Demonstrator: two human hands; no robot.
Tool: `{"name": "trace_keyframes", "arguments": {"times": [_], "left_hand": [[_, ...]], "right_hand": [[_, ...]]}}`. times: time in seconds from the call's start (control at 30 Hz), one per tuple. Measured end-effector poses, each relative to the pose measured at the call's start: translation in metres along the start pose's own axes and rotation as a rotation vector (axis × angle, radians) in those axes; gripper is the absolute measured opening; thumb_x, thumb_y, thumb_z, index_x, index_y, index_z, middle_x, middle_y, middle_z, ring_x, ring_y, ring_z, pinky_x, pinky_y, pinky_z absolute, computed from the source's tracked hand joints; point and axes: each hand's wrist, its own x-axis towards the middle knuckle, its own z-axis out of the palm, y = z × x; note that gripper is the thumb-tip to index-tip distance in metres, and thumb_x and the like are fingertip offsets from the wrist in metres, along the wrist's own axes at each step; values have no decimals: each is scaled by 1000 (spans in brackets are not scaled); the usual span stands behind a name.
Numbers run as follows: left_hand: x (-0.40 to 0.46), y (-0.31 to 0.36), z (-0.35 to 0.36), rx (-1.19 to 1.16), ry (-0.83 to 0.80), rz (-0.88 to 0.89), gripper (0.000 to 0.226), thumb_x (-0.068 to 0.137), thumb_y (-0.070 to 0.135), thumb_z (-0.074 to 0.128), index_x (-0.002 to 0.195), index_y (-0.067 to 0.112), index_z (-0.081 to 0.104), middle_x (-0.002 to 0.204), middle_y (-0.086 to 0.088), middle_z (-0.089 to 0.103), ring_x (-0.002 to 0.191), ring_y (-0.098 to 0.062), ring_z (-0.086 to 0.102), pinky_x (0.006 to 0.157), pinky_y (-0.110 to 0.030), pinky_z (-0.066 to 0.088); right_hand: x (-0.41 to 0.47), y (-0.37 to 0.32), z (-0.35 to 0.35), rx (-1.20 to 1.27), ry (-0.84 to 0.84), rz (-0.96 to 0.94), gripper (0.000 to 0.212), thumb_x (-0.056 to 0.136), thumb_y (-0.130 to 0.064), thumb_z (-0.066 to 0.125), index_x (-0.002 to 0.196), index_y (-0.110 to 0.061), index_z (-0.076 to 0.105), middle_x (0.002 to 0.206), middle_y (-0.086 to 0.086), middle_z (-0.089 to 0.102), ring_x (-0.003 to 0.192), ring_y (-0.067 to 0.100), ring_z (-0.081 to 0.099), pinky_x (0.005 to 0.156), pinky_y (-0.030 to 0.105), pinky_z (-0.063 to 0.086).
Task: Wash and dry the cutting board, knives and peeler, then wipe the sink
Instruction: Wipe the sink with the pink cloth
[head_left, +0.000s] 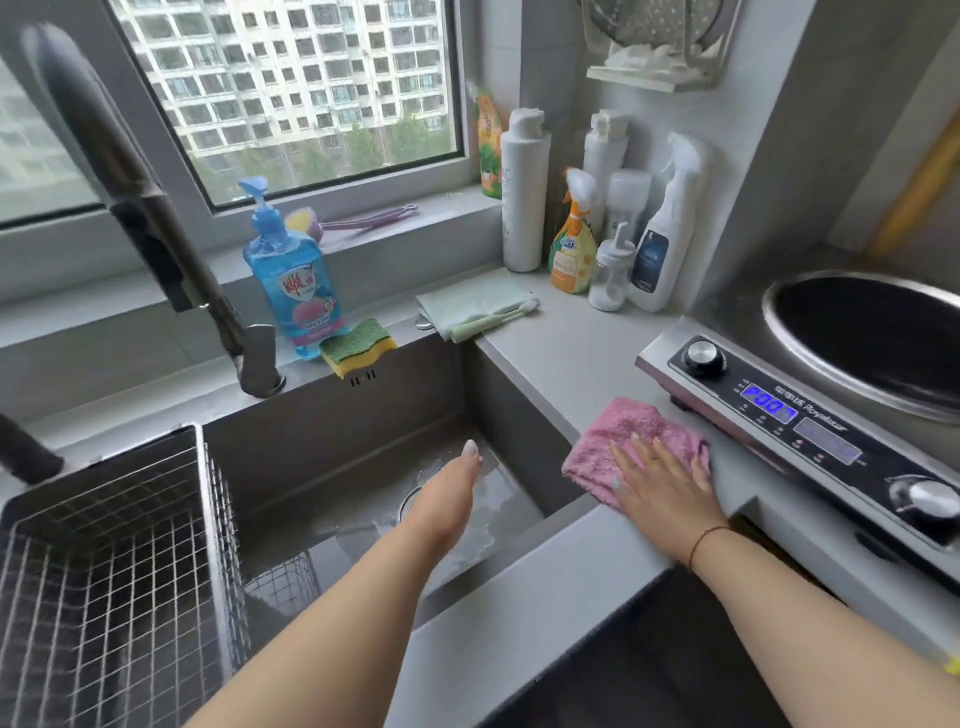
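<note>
Soft daylight from the window (291, 88); edges bend, faucet (130, 182) blurred.

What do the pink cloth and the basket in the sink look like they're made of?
Pink cloth: probably microfibre or terry, going by its fuzzy, matte pile under the right hand. Basket: shiny metal wire grid, likely stainless steel.

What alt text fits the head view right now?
The right hand presses flat on a pink cloth on the counter beside the sink, while the left hand reaches open over the wet basin; a wire basket sits at left.
</note>
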Motion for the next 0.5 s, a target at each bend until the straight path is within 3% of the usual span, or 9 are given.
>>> {"name": "trace_keyframes", "arguments": {"times": [0.17,0.3,0.5], "left_hand": [[-39,-25,-28,-114,125,18,55,101,52,26,129,18,59,134,-3,58,127,-21,49,114,-44,29],[-82,-46,-56,-209,157,53,48,101,52,28,115,22,63,117,1,62,115,-16,54,111,-41,34],[-128,-84,-100,-207,221,114,48,101,53,25,112,24,61,123,-3,60,116,-17,54,98,-34,40]], "right_hand": [[-50,-36,18,13,20,33,58,99,-45,21,153,-33,0,161,-6,-8,147,19,-10,118,49,-3],[-84,-79,30,-23,2,-6,62,99,-48,18,153,-26,-4,160,0,-13,147,22,-14,117,51,-7],[-134,-151,47,-39,-36,-118,65,97,-52,14,153,-24,-7,160,2,-16,145,24,-21,115,51,-13]]}}
